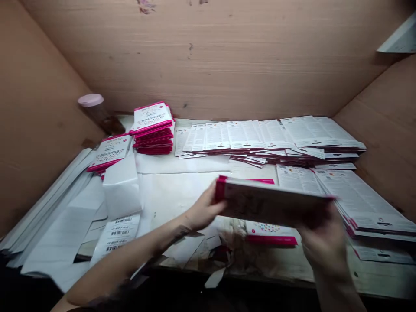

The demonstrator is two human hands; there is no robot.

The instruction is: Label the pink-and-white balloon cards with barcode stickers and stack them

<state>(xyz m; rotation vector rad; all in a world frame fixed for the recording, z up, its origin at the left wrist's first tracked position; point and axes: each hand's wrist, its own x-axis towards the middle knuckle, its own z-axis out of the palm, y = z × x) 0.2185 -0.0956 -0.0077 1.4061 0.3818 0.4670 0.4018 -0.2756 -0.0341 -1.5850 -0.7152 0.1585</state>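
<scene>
Both my hands hold a stack of flat pink-and-white packets (273,201), raised above the table and tilted so one long edge faces up. My left hand (205,210) is closed on its left end, the thumb at the near face. At the right end, my right hand (325,242) grips it too, smeared by motion. Beneath the held stack, another pink-and-white packet (271,229) with coloured dots lies on the table, partly covered. Print on the held stack's near face is dark and blurred.
Rows of packets (243,135) lie printed side up along the back, with more piles (360,195) at right. A pink-edged stack (152,130) stands back left, beside a lidded bottle (100,115). Barcode label sheets (118,232) and paper scraps (185,249) lie nearer. Board walls (208,60) enclose the table.
</scene>
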